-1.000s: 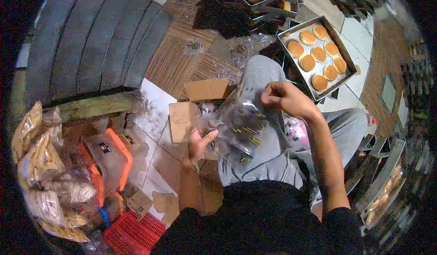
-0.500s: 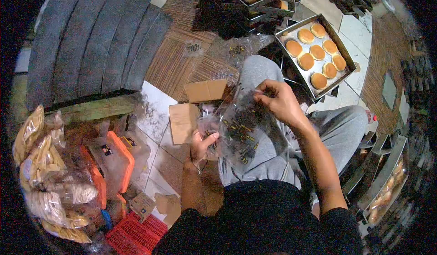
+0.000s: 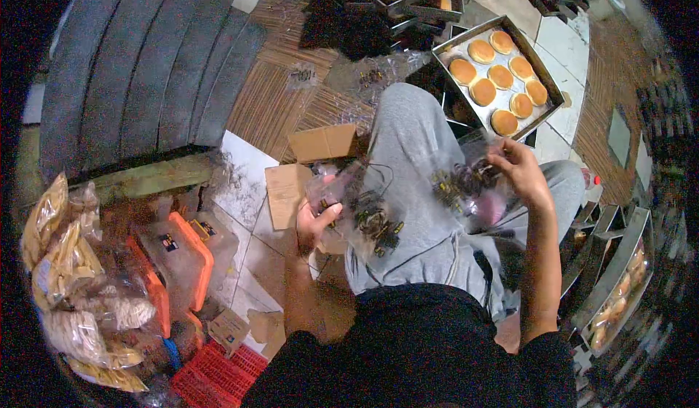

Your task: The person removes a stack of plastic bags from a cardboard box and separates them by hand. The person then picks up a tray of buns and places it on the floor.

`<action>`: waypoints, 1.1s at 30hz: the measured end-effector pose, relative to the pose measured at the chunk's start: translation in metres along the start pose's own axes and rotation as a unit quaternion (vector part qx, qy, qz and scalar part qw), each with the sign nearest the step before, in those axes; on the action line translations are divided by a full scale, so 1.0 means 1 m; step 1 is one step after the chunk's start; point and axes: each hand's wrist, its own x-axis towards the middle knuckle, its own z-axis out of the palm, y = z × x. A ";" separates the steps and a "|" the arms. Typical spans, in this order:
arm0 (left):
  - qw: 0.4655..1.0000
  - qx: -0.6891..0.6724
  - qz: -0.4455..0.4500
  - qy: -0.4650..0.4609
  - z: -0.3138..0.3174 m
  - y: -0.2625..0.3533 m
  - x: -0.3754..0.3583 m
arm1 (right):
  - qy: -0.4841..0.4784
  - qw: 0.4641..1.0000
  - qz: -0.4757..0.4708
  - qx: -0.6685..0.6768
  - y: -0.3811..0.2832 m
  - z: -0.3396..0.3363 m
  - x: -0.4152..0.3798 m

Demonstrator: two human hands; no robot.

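Clear printed bags [image 3: 368, 215] pinched in left hand [image 3: 314, 222] over the lap, one bag [image 3: 466, 182] (same print) gripped in right hand [image 3: 518, 173], well apart.

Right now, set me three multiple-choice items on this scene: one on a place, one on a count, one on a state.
1. Where does the baking tray of buns lie?
A. on the floor beyond the knees
B. on the orange crate
C. in the lap

2. How many buns lie in it?
A. three
B. seven
C. twelve

3. What do the two hands do?
A. rest empty
B. both grip the tray
C. left hand and right hand each hold a clear plastic bag

Key: 1 A, tray lies past the grey trousers; 2 B, seven count; 3 C, fingers pinch plastic.
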 end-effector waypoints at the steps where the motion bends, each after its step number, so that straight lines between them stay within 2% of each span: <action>1: 1.000 0.001 0.025 0.003 0.000 -0.002 0.002 | 0.033 0.999 -0.016 -0.016 0.004 -0.004 -0.003; 2: 0.999 0.003 0.050 0.006 0.000 -0.003 0.003 | 0.034 0.999 -0.016 -0.014 0.007 -0.007 -0.005; 4: 0.998 -0.006 0.054 0.016 0.008 0.010 -0.002 | 0.104 0.993 -0.027 0.054 -0.004 -0.015 -0.013; 6: 0.998 -0.013 0.059 0.025 0.010 0.018 -0.003 | 0.084 0.990 0.002 0.114 -0.017 -0.022 -0.020; 8: 0.999 0.008 -0.016 -0.026 0.001 0.021 -0.004 | 0.088 0.978 0.012 0.190 -0.028 -0.021 -0.025; 13: 0.999 0.018 0.004 -0.046 0.000 0.031 -0.005 | 0.079 0.966 -0.066 0.235 -0.009 -0.024 -0.025; 15: 0.999 0.007 -0.002 -0.046 0.005 0.042 -0.009 | -0.042 0.939 -0.138 0.312 -0.003 -0.029 -0.031; 16: 0.999 0.010 -0.006 -0.043 0.010 0.049 -0.010 | -0.041 0.939 -0.139 0.313 -0.005 -0.029 -0.032; 18: 0.999 0.014 -0.010 -0.043 0.020 0.059 -0.010 | -0.119 0.951 -0.159 0.239 -0.018 -0.023 -0.038; 20: 0.996 0.025 0.044 -0.074 0.031 0.068 -0.007 | -0.152 0.958 -0.161 0.180 -0.050 -0.010 -0.040; 21: 0.996 0.027 0.045 -0.078 0.037 0.077 -0.005 | -0.171 0.954 -0.190 0.158 -0.065 0.001 -0.041; 22: 0.989 0.085 0.045 -0.116 0.044 0.088 -0.004 | -0.179 0.945 -0.266 0.063 -0.080 0.007 -0.037; 23: 0.977 0.142 0.046 -0.153 0.050 0.096 -0.003 | -0.167 0.941 -0.294 0.028 -0.089 0.019 -0.037; 24: 0.976 0.143 0.047 -0.156 0.055 0.100 -0.005 | -0.137 0.915 -0.378 -0.031 -0.092 0.031 -0.031; 26: 0.975 0.142 0.009 -0.169 0.063 0.106 -0.007 | -0.102 0.881 -0.441 -0.138 -0.096 0.053 -0.020; 27: 0.975 0.142 0.010 -0.169 0.068 0.109 -0.006 | -0.101 0.881 -0.441 -0.139 -0.102 0.057 -0.015; 29: 0.976 0.132 0.031 -0.173 0.072 0.112 -0.005 | -0.257 0.898 -0.286 -0.214 -0.111 0.063 -0.007; 30: 0.976 0.131 0.033 -0.169 0.070 0.110 -0.005 | -0.260 0.896 -0.289 -0.216 -0.112 0.064 -0.005; 33: 0.982 0.115 0.048 -0.141 0.058 0.094 0.000 | -0.176 0.926 -0.319 -0.100 -0.108 0.063 -0.003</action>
